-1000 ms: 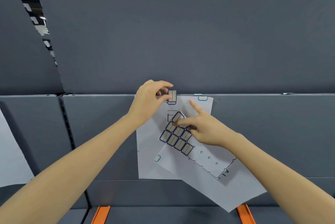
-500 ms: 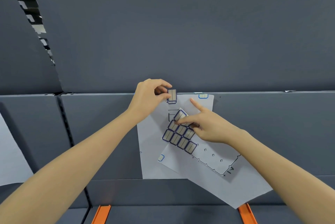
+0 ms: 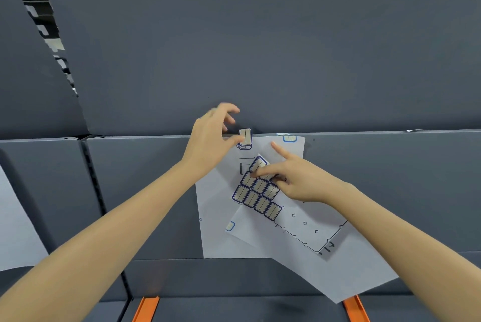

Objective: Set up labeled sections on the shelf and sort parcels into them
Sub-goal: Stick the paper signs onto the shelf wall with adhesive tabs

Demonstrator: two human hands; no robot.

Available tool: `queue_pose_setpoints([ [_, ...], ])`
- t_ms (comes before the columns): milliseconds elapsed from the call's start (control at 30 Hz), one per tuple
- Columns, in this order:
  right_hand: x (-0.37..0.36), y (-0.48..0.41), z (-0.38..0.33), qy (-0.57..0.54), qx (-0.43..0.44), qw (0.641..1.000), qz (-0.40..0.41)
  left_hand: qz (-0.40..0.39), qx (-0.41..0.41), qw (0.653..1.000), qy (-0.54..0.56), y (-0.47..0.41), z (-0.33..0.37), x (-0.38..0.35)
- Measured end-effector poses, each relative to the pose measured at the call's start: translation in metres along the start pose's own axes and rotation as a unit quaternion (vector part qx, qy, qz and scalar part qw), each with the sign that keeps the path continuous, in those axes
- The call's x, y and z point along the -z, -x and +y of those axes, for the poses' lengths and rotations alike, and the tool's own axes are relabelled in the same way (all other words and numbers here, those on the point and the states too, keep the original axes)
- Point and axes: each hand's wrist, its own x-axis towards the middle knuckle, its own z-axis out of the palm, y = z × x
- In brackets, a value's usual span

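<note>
The shelf (image 3: 364, 191) fills the view with grey panels. A ledge line crosses it at mid-height, and the tall panel toward 12 o'clock leaves open room above and on both sides of the hands. Two orange rails (image 3: 145, 308) sit at 6 o'clock on the bottom edge.

A white sheet (image 3: 216, 217) lies flat on the shelf front, its top edge on the ledge line. A corner label (image 3: 289, 138) sits at its top right, and a small one (image 3: 230, 225) lower down toward 7 o'clock.

The label (image 3: 245, 136) stands upright at the sheet's top edge, straddling the ledge line. The left hand (image 3: 210, 136) is at 9 o'clock from it. Its thumb tip touches the label's left edge, while the other fingers are spread and lifted clear toward 11 o'clock, blurred.

The right hand (image 3: 299, 181) is near, at 5 o'clock from the label. It pinches a tilted paper (image 3: 338, 269) that carries a label block (image 3: 256, 198) at its upper end. The thumb lies across the top labels, the lower fingers curl against the paper, and the index finger is straight, pointing to 11 o'clock and apart from the label.
</note>
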Motion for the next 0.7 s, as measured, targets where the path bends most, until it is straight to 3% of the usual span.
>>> queue_pose_setpoints([
  [100, 0.000, -0.002, 0.000, -0.001, -0.008, 1.000, -0.009, 0.089, -0.095, 0.988, -0.086, 0.006, -0.006, -0.008],
  [233, -0.001, -0.003, 0.001, -0.008, -0.017, 1.000, -0.016, 0.156, -0.269, 0.936, -0.165, 0.015, -0.014, -0.024],
  [367, -0.001, -0.003, -0.001, -0.010, -0.026, 0.999, -0.015, 0.170, -0.292, 0.927, -0.162, 0.014, -0.023, -0.028],
  [567, -0.001, -0.002, -0.002, -0.025, -0.029, 0.999, -0.013, 0.046, -0.228, 0.960, -0.158, 0.002, -0.018, -0.018],
  [700, -0.002, -0.003, -0.002, -0.022, -0.028, 0.999, -0.008, -0.142, -0.143, 0.958, -0.203, -0.015, -0.001, -0.006],
])
